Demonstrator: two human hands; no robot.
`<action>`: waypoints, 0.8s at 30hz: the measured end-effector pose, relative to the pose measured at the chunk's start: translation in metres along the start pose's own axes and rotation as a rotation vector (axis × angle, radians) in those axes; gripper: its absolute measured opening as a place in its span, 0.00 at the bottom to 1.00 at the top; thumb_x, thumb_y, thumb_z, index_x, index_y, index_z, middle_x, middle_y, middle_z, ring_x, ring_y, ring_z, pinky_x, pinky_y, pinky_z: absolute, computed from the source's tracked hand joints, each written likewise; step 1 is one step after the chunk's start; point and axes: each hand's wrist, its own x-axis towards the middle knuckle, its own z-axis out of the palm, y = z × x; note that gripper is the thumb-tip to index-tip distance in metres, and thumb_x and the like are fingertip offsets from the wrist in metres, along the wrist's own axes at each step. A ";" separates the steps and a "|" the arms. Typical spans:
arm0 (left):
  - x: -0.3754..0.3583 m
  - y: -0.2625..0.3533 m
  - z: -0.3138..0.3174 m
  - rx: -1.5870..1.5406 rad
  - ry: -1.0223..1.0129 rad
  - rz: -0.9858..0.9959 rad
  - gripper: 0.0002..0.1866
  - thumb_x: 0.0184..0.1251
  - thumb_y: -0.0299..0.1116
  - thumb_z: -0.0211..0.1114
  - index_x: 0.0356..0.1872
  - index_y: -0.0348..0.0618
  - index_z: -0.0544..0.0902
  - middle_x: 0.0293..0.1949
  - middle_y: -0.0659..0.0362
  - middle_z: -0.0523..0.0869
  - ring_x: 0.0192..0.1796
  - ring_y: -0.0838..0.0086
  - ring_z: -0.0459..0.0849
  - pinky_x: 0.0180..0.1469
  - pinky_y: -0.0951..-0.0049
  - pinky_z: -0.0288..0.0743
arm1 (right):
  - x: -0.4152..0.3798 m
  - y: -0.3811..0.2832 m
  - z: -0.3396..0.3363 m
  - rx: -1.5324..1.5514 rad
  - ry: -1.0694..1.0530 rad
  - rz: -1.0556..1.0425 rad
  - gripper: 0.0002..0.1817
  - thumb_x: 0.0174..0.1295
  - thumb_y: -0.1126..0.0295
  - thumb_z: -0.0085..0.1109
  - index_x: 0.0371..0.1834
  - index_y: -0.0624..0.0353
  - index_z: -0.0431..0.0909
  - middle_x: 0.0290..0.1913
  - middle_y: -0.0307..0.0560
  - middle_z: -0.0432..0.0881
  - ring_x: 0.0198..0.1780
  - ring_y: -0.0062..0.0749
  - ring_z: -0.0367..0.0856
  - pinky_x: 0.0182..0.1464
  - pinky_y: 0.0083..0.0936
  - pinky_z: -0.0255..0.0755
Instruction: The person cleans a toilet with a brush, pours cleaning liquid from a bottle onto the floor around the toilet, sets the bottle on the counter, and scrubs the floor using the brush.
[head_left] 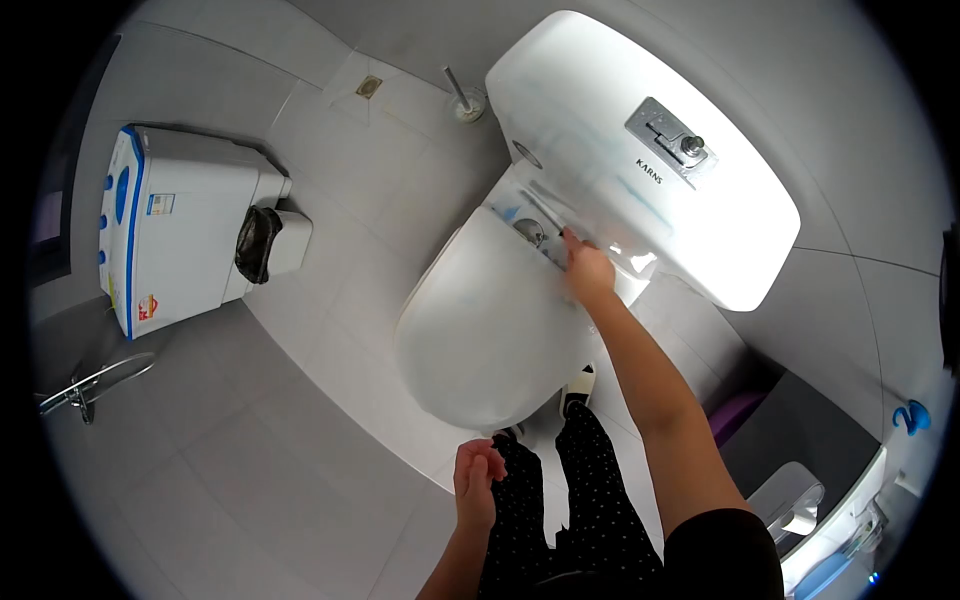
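One toilet [490,335], white, glossy, smooth, at centre. One slim pale tool [545,208], straight, stick-like, lies across the ledge between lid [480,330] and tank [610,150] of the toilet; exact type too small to tell. Right hand [590,270] is at its near end, grip clamped on the tool, fingers down by the ledge. Lid is shut, broad oval, blank. One round metal fitting [528,233] shows on the ledge, beside the tool. Blue smears on ledge and tank, wet-looking. Tank is wide with rounded ends; carries one metal plate [670,142] with one knob, dark "KARNS" lettering under it.

Left hand [478,480] is just off the near end of the toilet, over the dotted black trousers [600,480]; fingers loosely curled, nothing visible in it, cannot tell if the grip's tips meet. Two shoes at the toilet's near end, partly covered.

Left of the toilet: one white bin [292,245], boxy, with black plastic liner [257,245]; behind it one white washer [190,230], blue trim, three blue knobs. Left of the tank: one brush [456,88] in a clear holder [467,105], one square drain [369,87] in grey floor tile. Right of the toilet: one blue hook [911,417], one clear plastic dispenser [790,498].
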 end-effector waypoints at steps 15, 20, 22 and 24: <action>-0.006 -0.008 0.016 -0.077 -0.030 0.022 0.11 0.73 0.32 0.45 0.49 0.40 0.72 0.32 0.60 0.76 0.31 0.80 0.71 0.36 0.80 0.66 | -0.071 0.080 -0.022 -0.134 0.014 0.010 0.20 0.61 0.69 0.51 0.58 0.43 0.74 0.34 0.52 0.81 0.34 0.51 0.81 0.35 0.44 0.74; -0.010 -0.008 0.021 -0.065 -0.033 0.014 0.11 0.74 0.33 0.45 0.49 0.40 0.72 0.32 0.60 0.76 0.31 0.80 0.71 0.36 0.80 0.65 | -0.079 0.084 -0.013 -0.053 0.007 0.080 0.18 0.62 0.70 0.51 0.56 0.46 0.77 0.34 0.55 0.81 0.35 0.52 0.81 0.36 0.43 0.74; -0.011 -0.009 0.022 -0.076 -0.036 0.025 0.11 0.74 0.33 0.46 0.49 0.40 0.72 0.32 0.60 0.76 0.31 0.81 0.71 0.36 0.80 0.66 | -0.053 0.067 -0.003 0.099 0.048 -0.099 0.20 0.61 0.69 0.51 0.58 0.43 0.75 0.33 0.54 0.81 0.36 0.50 0.81 0.37 0.43 0.74; -0.013 -0.009 0.024 -0.071 -0.031 0.032 0.11 0.74 0.33 0.46 0.49 0.40 0.72 0.32 0.60 0.76 0.31 0.80 0.71 0.36 0.80 0.66 | -0.022 0.035 0.003 0.159 0.005 -0.150 0.19 0.61 0.69 0.51 0.56 0.44 0.75 0.34 0.55 0.81 0.38 0.53 0.80 0.39 0.43 0.73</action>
